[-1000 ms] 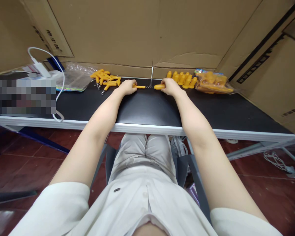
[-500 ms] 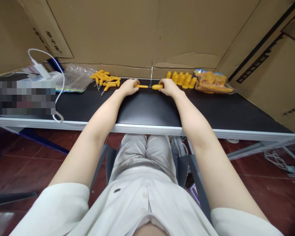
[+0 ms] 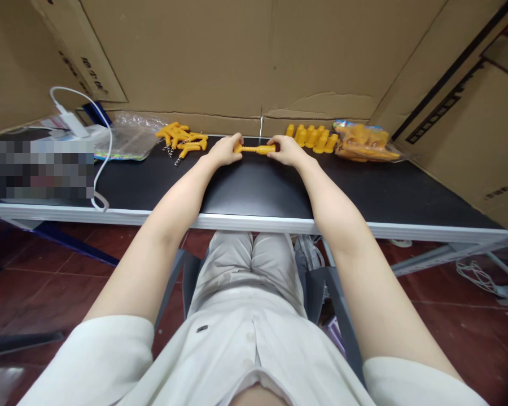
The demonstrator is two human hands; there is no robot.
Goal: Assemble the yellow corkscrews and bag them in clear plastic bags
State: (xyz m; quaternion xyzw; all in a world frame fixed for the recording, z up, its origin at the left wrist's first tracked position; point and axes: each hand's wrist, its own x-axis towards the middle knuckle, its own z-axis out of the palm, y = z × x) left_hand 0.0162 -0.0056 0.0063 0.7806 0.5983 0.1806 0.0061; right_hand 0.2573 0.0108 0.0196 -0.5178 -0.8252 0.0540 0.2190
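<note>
My left hand [image 3: 227,149] grips the handle end of a yellow corkscrew [image 3: 249,149], its ribbed shaft pointing right. In my right hand [image 3: 284,149] is a yellow plastic sleeve [image 3: 265,150], held level and in line with the corkscrew. The two pieces meet end to end, and the metal spiral is hidden inside the sleeve. Both hands are just above the black tabletop. Left of my left hand lies a pile of yellow corkscrews [image 3: 180,137] with bare metal spirals. Right of my right hand, several yellow sleeves [image 3: 315,138] stand upright.
A clear bag of yellow parts [image 3: 366,141] lies at the back right. Flat plastic packaging [image 3: 131,138] and a white charger [image 3: 73,122] with a looping cable are on the left. Cardboard [image 3: 258,62] walls off the table's back; a metal edge [image 3: 254,221] runs along its front.
The corkscrew and the sleeve have come together: the metal spiral that showed between them is now inside the sleeve. My fingers have shifted slightly on both pieces.
</note>
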